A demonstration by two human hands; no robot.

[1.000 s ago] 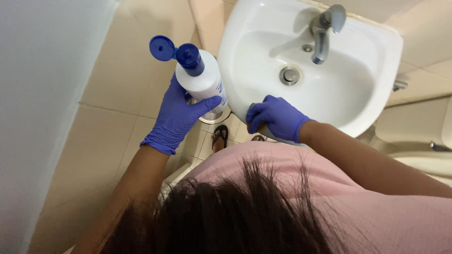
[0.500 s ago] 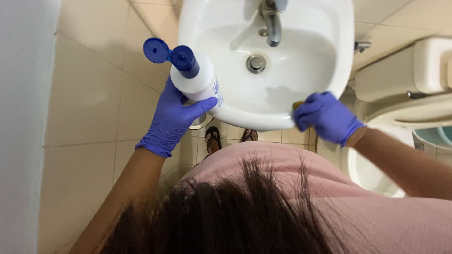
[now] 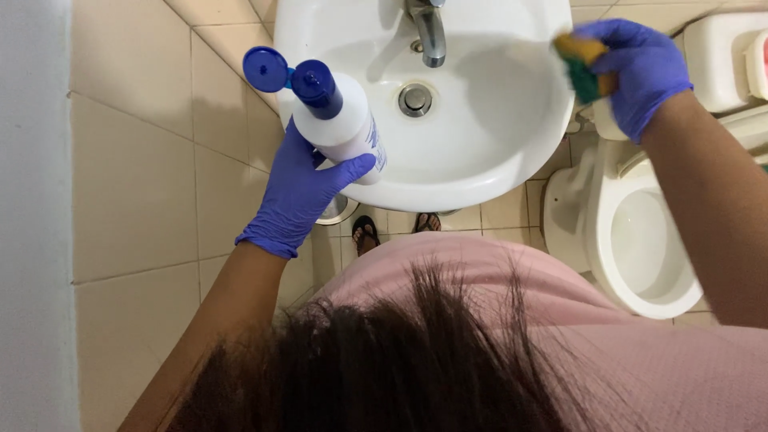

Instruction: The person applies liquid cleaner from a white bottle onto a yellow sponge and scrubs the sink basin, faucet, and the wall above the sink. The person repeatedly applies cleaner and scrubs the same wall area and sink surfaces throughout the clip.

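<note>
Standing over the white sink (image 3: 480,152), the person keeps both gloved hands at its rim, a toilet (image 3: 640,240) beside it. The left hand (image 3: 300,192) has its grip closed round a white bottle (image 3: 344,124), blue flip cap open, held upright by the left rim, seemingly ready to squeeze. The right hand (image 3: 636,68) is raised at the right rim, clenched on a yellow-green sponge (image 3: 582,68).
</note>
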